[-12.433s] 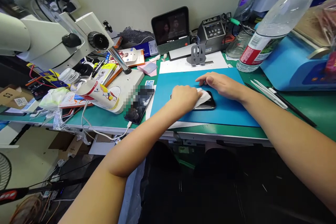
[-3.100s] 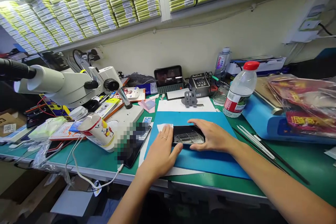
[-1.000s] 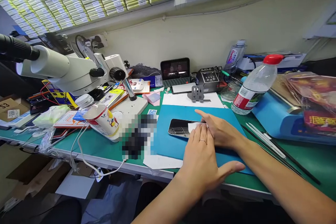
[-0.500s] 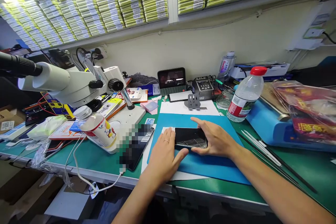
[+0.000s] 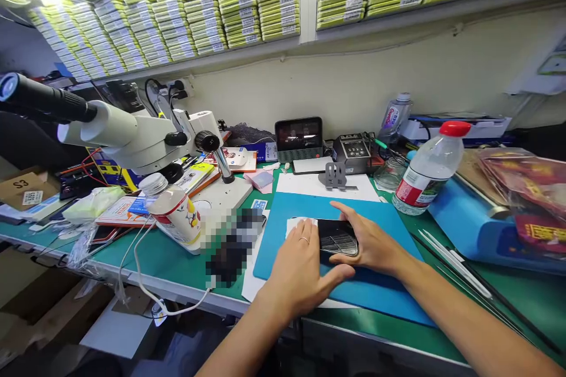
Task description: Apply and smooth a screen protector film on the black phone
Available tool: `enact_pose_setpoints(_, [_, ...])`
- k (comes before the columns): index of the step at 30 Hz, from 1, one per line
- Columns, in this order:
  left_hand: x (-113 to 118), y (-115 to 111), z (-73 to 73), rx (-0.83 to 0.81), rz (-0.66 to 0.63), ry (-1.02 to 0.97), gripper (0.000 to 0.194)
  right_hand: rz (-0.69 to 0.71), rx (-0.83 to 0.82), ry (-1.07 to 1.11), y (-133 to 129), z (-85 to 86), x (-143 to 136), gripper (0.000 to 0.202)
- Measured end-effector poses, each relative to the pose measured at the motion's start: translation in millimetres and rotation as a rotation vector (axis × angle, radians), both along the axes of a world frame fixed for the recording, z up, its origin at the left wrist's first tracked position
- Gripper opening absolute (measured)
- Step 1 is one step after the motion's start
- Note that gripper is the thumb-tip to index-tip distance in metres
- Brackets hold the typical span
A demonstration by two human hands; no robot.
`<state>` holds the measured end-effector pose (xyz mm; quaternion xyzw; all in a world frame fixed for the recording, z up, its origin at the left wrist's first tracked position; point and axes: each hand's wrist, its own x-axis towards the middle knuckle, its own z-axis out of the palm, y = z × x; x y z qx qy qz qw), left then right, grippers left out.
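Observation:
A smartphone [image 5: 338, 237] with a dark, glossy screen lies on the blue mat [image 5: 375, 291]. At its right end my right hand [image 5: 374, 241] is closed, with the thumb along the near edge and the fingers at the far side. My left hand [image 5: 297, 271] is stretched flat over the phone's left part, thumb spread out to the right. Beneath its fingertips a white wipe [image 5: 291, 224] shows; the hand covers most of it. How far the phone reaches under the left hand is hidden.
Left of the mat are a second phone [image 5: 230, 256], partly blurred, a white cable [image 5: 141, 277], a capped bottle [image 5: 174, 212] and a microscope [image 5: 128, 135]. On the right stand a red-capped water bottle [image 5: 428, 171], tweezers [image 5: 460, 265] and a blue machine [image 5: 469, 218]. A grey stand [image 5: 335, 175] sits behind.
My left hand has slid right across the phone, covering more of its screen. My right hand stays at the phone's right end. The whole view has shifted slightly.

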<state>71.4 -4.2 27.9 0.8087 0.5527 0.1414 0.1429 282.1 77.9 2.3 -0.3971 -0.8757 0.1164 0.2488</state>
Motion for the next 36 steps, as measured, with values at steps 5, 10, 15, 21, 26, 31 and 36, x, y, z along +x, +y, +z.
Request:
enact_pose_setpoints(5, [40, -8, 0.5, 0.052, -0.061, -0.053, 0.117, 0.029, 0.039, -0.036, -4, 0.6, 0, 0.09])
enact_pose_setpoints(10, [63, -17, -5.1, 0.114, -0.079, -0.018, 0.116, 0.032, 0.09, -0.071, -6, -0.8, 0, 0.066])
enact_pose_setpoints(15, [46, -10, -8.5, 0.126, -0.077, -0.023, 0.106, 0.052, 0.161, -0.072, -4, -5.4, 1, 0.084])
enact_pose_setpoints(21, [7, 4, -13.3, 0.134, 0.034, 0.077, 0.092, 0.035, 0.174, -0.082, -8, 3.9, -2, 0.097])
enact_pose_setpoints(26, [-23, 6, -20.4, 0.148, 0.066, 0.132, 0.082, -0.011, 0.147, -0.083, -10, 8.5, -5, 0.098])
enact_pose_setpoints(31, [-23, 5, -18.4, 0.138, 0.057, 0.136, 0.083, -0.012, 0.052, -0.032, -7, 5.9, -2, 0.099])
enact_pose_setpoints(36, [11, 3, -9.5, 0.129, 0.039, 0.063, 0.096, 0.002, 0.035, -0.038, -3, 1.0, 1, 0.098])
